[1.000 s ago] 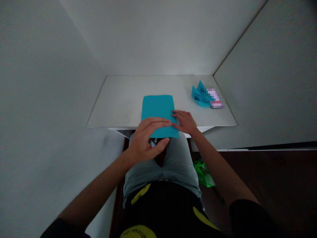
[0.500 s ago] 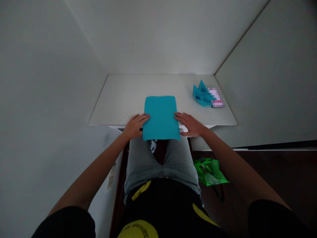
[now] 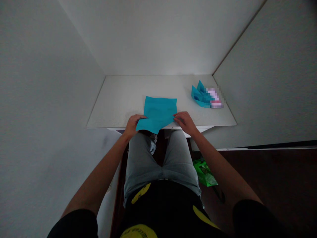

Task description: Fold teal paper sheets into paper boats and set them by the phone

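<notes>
A sheet of blue paper (image 3: 160, 107) lies on the white desk, its near part bent and lifted along the front edge. The near left corner hangs down toward my lap. My left hand (image 3: 134, 125) grips the sheet's left edge, thumb hidden behind the paper. On the other side my right hand (image 3: 185, 122) pinches the right edge between thumb and fingers. A folded blue paper boat (image 3: 201, 96) with pointed peaks stands at the right of the desk.
The white desk (image 3: 119, 99) is bounded by walls at the left, back and right. A pixelated pink and white item (image 3: 216, 99) touches the folded paper. On the dark floor at lower right sits a green bag (image 3: 205, 173). My legs are under the desk.
The sheet was flat with both hands spread on its sides. Now its near part is bent up and the right corner drawn inward, with both hands closed on the edges.
</notes>
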Tool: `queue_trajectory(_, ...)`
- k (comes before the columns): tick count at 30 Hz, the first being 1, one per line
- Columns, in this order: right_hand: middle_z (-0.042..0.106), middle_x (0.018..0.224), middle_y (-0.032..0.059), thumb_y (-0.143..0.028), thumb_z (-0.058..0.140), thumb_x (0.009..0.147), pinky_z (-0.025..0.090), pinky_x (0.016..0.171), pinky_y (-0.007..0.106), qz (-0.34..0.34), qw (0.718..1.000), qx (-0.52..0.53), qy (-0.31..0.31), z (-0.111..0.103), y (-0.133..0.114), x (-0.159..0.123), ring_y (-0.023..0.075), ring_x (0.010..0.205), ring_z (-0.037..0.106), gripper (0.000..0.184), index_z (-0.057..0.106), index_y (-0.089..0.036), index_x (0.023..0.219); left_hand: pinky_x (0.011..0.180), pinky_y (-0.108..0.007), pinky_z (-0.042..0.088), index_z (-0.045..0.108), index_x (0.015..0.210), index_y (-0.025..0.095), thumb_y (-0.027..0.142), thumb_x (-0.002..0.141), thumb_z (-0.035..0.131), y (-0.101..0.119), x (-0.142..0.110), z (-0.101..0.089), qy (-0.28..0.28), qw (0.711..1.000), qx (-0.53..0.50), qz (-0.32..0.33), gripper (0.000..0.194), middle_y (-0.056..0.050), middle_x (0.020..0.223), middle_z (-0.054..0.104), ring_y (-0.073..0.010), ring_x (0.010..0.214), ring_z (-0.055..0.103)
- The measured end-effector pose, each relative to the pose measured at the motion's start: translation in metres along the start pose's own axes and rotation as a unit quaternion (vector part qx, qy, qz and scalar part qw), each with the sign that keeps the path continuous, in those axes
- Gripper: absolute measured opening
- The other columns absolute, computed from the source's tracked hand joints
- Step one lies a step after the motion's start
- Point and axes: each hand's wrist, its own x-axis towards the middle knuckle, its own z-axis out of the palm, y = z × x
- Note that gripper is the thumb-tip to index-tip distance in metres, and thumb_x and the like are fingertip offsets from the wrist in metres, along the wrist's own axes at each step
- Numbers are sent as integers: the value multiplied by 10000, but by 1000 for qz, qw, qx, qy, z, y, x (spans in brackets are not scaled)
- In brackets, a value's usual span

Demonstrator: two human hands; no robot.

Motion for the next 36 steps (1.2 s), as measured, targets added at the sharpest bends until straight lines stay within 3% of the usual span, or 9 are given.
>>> queue_trajectory(4, 788, 1106, 129, -713, 465, 1097, 548, 1004, 508, 57, 994, 39, 79, 1, 3, -9, 317, 1074, 711, 527, 732, -259, 1077, 951, -446, 601, 758, 907, 211, 587, 946, 676, 6, -1, 10, 68, 996, -42, -49, 387, -88, 934, 804, -286, 926, 760)
queue_trajectory(9, 730, 932, 62, -773, 516, 1060, 576, 890, 429, 129, 971, 134, 150, -1, -18, -5, 255, 907, 694, 540, 645, -250, 1030, 747, -304, 568, 689, 951, 207, 688, 976, 682, 38, 10, 13, 114, 980, -146, -72, 481, -29, 846, 737, -189, 795, 692)
queue_trajectory(13, 746, 1003, 32, -755, 803, 891, 611, 861, 396, 111, 945, 271, 147, -25, -44, 18, 231, 906, 700, 549, 661, -263, 1089, 492, -213, 406, 620, 987, 224, 783, 941, 710, 75, 38, -11, 159, 950, -264, -55, 567, 38, 689, 623, -115, 552, 536)
queue_trajectory(17, 771, 1298, 67, -678, 880, 858, 633, 992, 471, 128, 928, 338, 93, -52, -62, 42, 294, 1135, 733, 603, 715, -290, 1290, 461, -194, 392, 613, 1017, 229, 757, 932, 753, 94, 66, -39, 174, 936, -304, -30, 553, 40, 687, 634, -100, 520, 525)
queue_trajectory(20, 760, 1368, 81, -686, 844, 883, 609, 1072, 524, 155, 920, 345, 106, -50, -56, 51, 324, 1222, 719, 596, 722, -289, 1310, 615, -248, 579, 635, 1105, 215, 740, 861, 835, 89, 71, -39, 120, 940, -317, -46, 613, -31, 901, 770, -142, 687, 684)
queue_trajectory(24, 784, 1299, 96, -721, 849, 823, 601, 1056, 537, 209, 912, 339, 102, -27, -25, 49, 325, 1166, 726, 644, 723, -261, 1256, 911, -429, 676, 657, 1274, 181, 656, 748, 945, 63, 61, -11, 15, 939, -329, -105, 765, -148, 1259, 792, -264, 1026, 782)
queue_trajectory(27, 794, 1069, 65, -773, 815, 798, 611, 937, 472, 226, 919, 319, 56, -12, -2, 42, 291, 995, 720, 588, 730, -249, 1053, 1008, -490, 653, 688, 1281, 154, 681, 733, 924, 42, 54, 10, 11, 931, -340, -135, 796, -169, 1303, 785, -307, 1107, 771)
queue_trajectory(30, 719, 874, 23, -799, 782, 793, 568, 804, 395, 228, 931, 280, 51, -5, 13, 41, 233, 825, 651, 568, 681, -249, 889, 1012, -503, 649, 714, 1246, 149, 714, 740, 895, 28, 54, 22, 13, 927, -348, -142, 780, -164, 1279, 797, -320, 1097, 769)
queue_trajectory(36, 620, 773, -40, -749, 814, 785, 498, 703, 329, 195, 925, 319, 65, 2, 22, 41, 191, 732, 571, 605, 664, -279, 1136, 971, -453, 646, 720, 1250, 165, 694, 757, 884, 17, 56, 26, 46, 917, -368, -148, 741, -134, 1191, 816, -290, 1039, 767)
